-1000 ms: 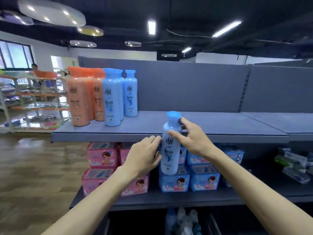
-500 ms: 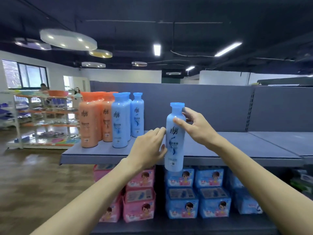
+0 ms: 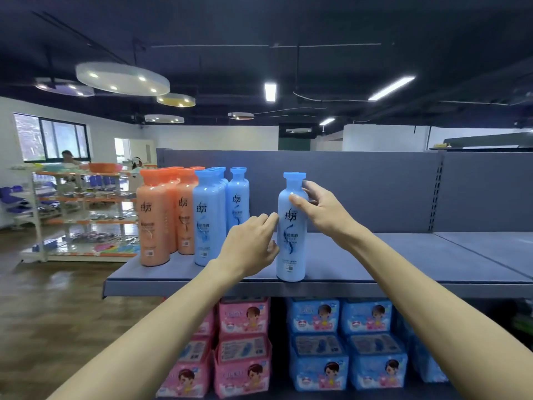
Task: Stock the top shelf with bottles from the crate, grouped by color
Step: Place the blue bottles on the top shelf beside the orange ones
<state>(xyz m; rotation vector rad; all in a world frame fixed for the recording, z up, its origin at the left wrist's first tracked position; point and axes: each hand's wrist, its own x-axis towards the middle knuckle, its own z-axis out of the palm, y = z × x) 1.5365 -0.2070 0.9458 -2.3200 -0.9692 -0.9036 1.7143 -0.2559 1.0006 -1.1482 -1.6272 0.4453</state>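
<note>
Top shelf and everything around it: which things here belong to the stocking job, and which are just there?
Part of the job:
- blue bottle, held by both hands, left hand and right hand
- blue bottles already shelved
- orange bottles beside them
- top shelf

Just there:
- pink packs and blue packs on the lower shelf
- far rack

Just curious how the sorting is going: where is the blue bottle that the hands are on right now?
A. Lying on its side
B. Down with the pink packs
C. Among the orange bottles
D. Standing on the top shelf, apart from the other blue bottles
D: the blue bottle stands upright at the top shelf front edge, a gap separating it from the other blue bottles.
</note>
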